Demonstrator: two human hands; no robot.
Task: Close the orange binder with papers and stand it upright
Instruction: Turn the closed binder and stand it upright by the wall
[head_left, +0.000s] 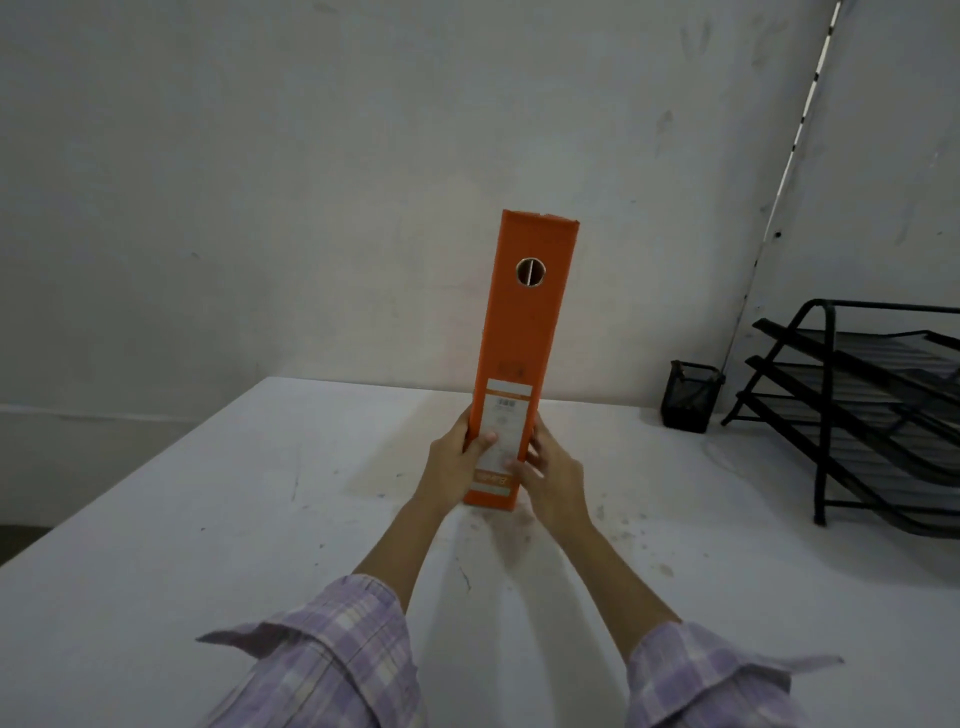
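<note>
The orange binder (524, 332) is closed and stands upright on the white table (208, 519), its spine with a round finger hole and a white label facing me. It leans slightly to the right at the top. My left hand (460, 460) grips the lower left side of the spine, thumb across the label. On the lower right side, my right hand (548, 473) holds it with fingers over the spine. The papers inside are hidden.
A black mesh pen cup (688, 397) stands at the back right of the table. Further right sits a black tiered letter tray rack (872, 410). A grey wall rises just behind the table. The table's left edge runs diagonally.
</note>
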